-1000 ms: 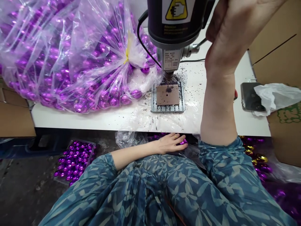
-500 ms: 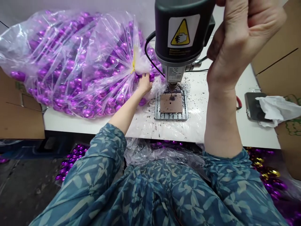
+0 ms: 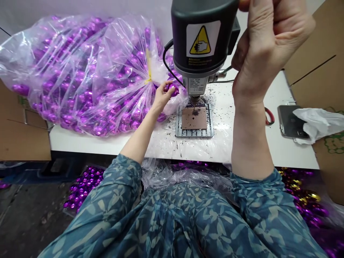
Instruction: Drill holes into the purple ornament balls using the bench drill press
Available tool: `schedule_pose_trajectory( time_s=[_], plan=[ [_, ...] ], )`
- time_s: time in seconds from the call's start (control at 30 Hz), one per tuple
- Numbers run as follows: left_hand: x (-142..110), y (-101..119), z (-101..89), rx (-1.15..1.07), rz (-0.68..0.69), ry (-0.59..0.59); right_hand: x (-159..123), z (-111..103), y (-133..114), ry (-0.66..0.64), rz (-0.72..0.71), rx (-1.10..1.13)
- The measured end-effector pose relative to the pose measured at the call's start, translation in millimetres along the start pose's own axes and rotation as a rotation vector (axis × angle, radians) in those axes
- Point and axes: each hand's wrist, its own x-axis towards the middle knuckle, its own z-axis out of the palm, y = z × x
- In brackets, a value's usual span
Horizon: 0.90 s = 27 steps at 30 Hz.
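My left hand (image 3: pixel 162 96) is closed by thumb and fingertips on a shiny purple bauble (image 3: pixel 175 90), just beside the tied neck of a large clear plastic bag (image 3: pixel 88 75) full of purple baubles. To the right stands a small drill press (image 3: pixel 205 39) with a warning label. My right hand (image 3: pixel 271 46) is raised, fingers wrapped round its lever, whose grip the hand hides; a metal rod (image 3: pixel 221 74) leads that way. Below the drill lies a brown square board (image 3: pixel 194 123) with a small hole, resting on a slotted metal base (image 3: pixel 195 133).
Dark shavings litter the base and white table (image 3: pixel 231 145). A black cable (image 3: pixel 164 59) hangs beside the drill. At right are red-handled scissors or pliers (image 3: pixel 269 116), a phone (image 3: pixel 291 122) and crumpled tissue (image 3: pixel 318 122). More purple baubles (image 3: pixel 83 188) lie below the table at left.
My left hand has shifted slightly left and lifted a little, and the purple bauble now shows plainly in its fingertips. My right hand stays on the lever; the view has shifted slightly.
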Motion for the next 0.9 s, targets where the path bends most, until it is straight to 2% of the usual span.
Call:
schedule_pose_trajectory(
  time_s=[0.07,0.13,0.27,0.33,0.47,0.57,0.73,0.9],
  plan=[
    [-31,19,-4.5,-0.075,-0.095,-0.011,0,-2,-5,-0.041,0.047,-0.009],
    [-63,30,-4.2,-0.141,-0.176,-0.075,1,-4,-7,-0.07,0.079,-0.021],
    [-105,23,11.4,-0.172,-0.188,-0.19,4,-4,-6,-0.056,0.04,-0.013],
    [-111,12,22.4,-0.143,-0.14,-0.192,4,-3,-4,-0.051,0.041,-0.022],
    [-108,-4,40.1,-0.023,-0.088,-0.176,5,-1,-2,-0.052,0.047,-0.011],
    [-105,-5,47.4,0.105,-0.042,-0.17,5,-1,0,-0.036,0.043,0.024],
    [-109,3,54.2,0.384,0.172,-0.146,4,0,-1,-0.03,0.053,0.028],
    [-114,-2,63.9,0.39,0.24,-0.167,2,1,-6,-0.049,0.066,0.01]
  ],
)
